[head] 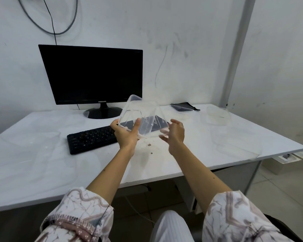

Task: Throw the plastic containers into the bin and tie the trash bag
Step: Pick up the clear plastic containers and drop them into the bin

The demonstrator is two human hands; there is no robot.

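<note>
several clear containers [215,115] lie on a white desk [42,165] against scuffed walls [191,41].

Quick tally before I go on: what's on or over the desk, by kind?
Clear plastic containers: 4 that I can make out. One is in the left hand, at, and three are on the desk, at and. Clear plastic shows faintly, so there may be more.
Monitor: 1
Keyboard: 1
Black pouch: 1
Total: 7
</note>
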